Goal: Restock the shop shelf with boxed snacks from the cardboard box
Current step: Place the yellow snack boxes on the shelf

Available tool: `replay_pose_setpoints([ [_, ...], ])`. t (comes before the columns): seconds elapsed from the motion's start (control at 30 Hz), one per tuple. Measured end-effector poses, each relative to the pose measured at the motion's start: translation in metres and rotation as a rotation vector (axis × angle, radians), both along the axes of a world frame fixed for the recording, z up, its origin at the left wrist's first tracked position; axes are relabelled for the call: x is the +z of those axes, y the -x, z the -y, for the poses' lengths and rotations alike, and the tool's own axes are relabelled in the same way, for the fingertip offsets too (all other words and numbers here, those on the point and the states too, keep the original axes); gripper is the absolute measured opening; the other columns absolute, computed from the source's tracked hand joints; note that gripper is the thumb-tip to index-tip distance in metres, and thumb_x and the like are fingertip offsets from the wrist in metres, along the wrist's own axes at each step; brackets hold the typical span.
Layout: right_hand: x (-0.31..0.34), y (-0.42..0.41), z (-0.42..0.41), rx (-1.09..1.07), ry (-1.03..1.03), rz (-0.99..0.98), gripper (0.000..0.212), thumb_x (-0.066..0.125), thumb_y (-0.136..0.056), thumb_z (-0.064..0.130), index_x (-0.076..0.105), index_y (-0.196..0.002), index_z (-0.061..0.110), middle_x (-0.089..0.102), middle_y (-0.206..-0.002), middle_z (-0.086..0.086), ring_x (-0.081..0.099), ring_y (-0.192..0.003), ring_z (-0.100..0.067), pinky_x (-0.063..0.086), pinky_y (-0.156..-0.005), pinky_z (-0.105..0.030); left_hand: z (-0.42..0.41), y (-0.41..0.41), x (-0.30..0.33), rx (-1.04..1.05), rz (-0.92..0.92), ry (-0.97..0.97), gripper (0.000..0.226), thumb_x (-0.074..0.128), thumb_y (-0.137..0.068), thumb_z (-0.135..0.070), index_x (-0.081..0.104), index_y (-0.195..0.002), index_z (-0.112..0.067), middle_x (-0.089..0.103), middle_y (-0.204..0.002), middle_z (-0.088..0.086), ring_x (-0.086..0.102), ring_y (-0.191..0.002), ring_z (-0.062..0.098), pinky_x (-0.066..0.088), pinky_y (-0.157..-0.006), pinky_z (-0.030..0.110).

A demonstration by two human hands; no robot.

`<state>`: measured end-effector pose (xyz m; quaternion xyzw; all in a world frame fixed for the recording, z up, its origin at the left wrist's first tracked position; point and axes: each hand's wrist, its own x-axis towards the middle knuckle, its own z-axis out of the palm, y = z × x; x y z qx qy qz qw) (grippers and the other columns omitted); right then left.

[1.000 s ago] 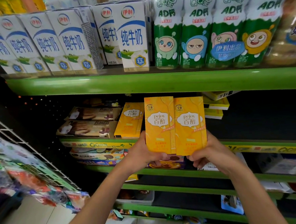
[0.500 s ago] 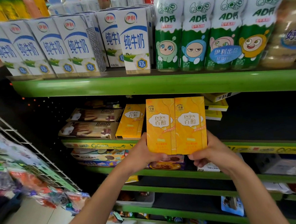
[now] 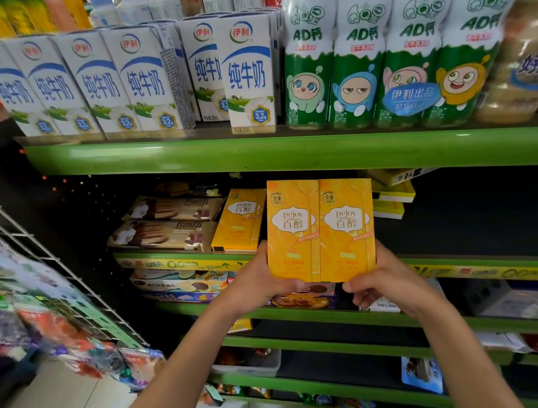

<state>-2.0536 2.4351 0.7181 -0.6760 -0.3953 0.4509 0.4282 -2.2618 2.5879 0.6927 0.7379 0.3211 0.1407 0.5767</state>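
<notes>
Left hand: the left hand (image 3: 260, 287) is curled round the lower left corner of the left yellow cardboard Pejoy snack box (image 3: 292, 231), thumb on the front face, pinching it upright.
Right hand: the right hand (image 3: 384, 283) grips the lower right corner of the right yellow cardboard Pejoy snack box (image 3: 347, 228), fingers tucked underneath.
The pair: both boxes are squeezed side by side, edges touching, faces toward the camera, likely so they go in as one block with labels showing.
Where they are: up in the air in front of the middle green metal shelf (image 3: 476, 272), its front lip just behind the hands.
Target gap: right beside a matching yellow Pejoy box already standing on the shelf (image 3: 241, 220), and left of flat-stacked yellow boxes (image 3: 391, 195); my read is that the slot between them is the aim.
Neighbours: brown Franzzi biscuit packs (image 3: 167, 223) lie further left, white milk cartons (image 3: 144, 82) stand on the shelf above.
Cardboard box: not in view.
Next: a push forward and a level set-down looks needed.
</notes>
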Motion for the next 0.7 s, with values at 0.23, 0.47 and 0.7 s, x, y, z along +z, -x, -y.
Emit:
replay_pose_setpoints([
  [0.23,0.0015,-0.0007,0.0005,0.012,0.012,-0.004,0.074,0.080,-0.062,0.014,0.042,-0.121,0.037,0.073,-0.084,-0.005,0.069,-0.063,-0.028,0.058,-0.058,-0.038,0.0012,0.0014,0.0026,-0.002,-0.039,-0.054,0.080,0.087,-0.058,-0.052,0.032,-0.115,-0.058,0.060,-0.118,-0.019,0.064,-0.102,0.005,0.059,-0.080,0.033],
  [0.47,-0.0017,-0.0035,0.0004,0.029,0.009,0.001,0.071,0.080,-0.069,0.008,0.042,-0.121,0.036,0.073,-0.081,-0.005,0.068,-0.062,-0.028,0.057,-0.058,-0.039,0.0002,0.0013,0.0005,0.003,-0.043,-0.062,0.087,0.088,-0.059,-0.049,0.034,-0.127,-0.048,0.061,-0.121,-0.017,0.065,-0.103,0.007,0.059,-0.085,0.042],
  [0.7,-0.0015,-0.0029,0.0014,0.043,-0.002,0.007,0.069,0.080,-0.069,0.009,0.043,-0.119,0.037,0.073,-0.082,-0.003,0.067,-0.062,-0.026,0.057,-0.059,-0.038,-0.0002,0.0008,-0.0018,0.010,-0.041,-0.053,0.084,0.088,-0.055,-0.054,0.032,-0.118,-0.060,0.060,-0.122,-0.020,0.061,-0.111,0.004,0.056,-0.092,0.036],
])
